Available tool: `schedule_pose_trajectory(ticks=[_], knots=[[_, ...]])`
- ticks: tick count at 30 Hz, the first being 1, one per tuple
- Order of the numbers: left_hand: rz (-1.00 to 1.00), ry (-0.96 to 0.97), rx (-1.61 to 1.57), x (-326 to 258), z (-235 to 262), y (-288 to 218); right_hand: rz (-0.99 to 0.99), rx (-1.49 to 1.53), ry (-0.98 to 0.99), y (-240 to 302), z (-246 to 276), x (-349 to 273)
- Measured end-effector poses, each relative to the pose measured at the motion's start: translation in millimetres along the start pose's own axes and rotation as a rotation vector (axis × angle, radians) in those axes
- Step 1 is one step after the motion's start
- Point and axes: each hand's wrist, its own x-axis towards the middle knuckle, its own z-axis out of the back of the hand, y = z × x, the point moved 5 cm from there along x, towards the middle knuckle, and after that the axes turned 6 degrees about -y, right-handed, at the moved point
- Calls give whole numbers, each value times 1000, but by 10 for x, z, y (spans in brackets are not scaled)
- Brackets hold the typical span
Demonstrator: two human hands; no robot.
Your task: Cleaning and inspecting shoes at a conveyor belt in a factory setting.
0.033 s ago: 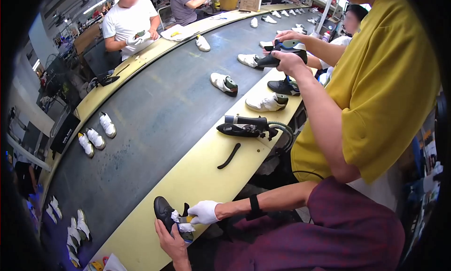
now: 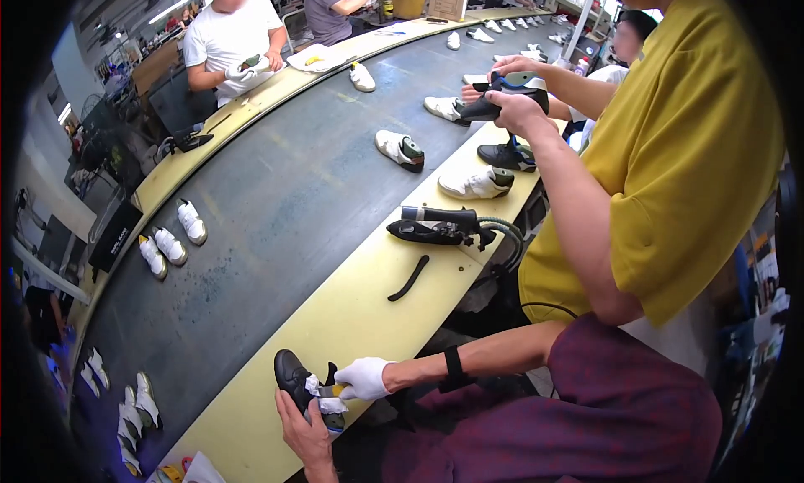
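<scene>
My left hand (image 2: 308, 437), bare, is closed around the side of a black shoe (image 2: 293, 372) on the pale yellow bench. The shoe's toe points away from me, and crumpled white material (image 2: 332, 405) shows at its opening. My right hand (image 2: 363, 378), in a white glove, grips a small tool (image 2: 337, 391) with a yellow handle and a grey end. That end is against the white material in the shoe; its exact kind is too small to tell. A black tongue or strap stands up beside the tool.
A curved grey conveyor (image 2: 276, 190) carries several white shoes (image 2: 170, 246) beyond the bench (image 2: 335, 315). To the right lie a black curved strip (image 2: 409, 278) and a black hose-fed tool (image 2: 435, 232). A co-worker in a yellow shirt (image 2: 670, 165) holds another black shoe (image 2: 528, 102) close by.
</scene>
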Motion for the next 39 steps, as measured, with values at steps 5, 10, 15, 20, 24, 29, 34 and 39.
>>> schedule_pose_trajectory(ticks=[5, 10, 15, 20, 24, 29, 34, 39], knots=[[15, 139, 103, 86, 61, -102, -54, -74, 41, 112, -6, 5], [-17, 48, 73, 61, 8, 50, -55, -109, 67, 216, 6, 62], [25, -49, 51, -41, -24, 283, -1, -380, 253, 308, -217, 308], [-81, 103, 197, 394, 18, -11, 13, -521, 298, 440, 105, 309], [-210, 19, 372, 335, 173, 7, -67, -528, 308, 534, 26, 365], [-437, 34, 215, 359, 88, 40, 33, -590, 288, 605, 24, 300], [-498, 68, 183, 415, 85, 20, 25, -581, 250, 623, 9, 227], [-521, 105, 215, 431, 76, -24, 14, -563, 152, 546, -20, 280]])
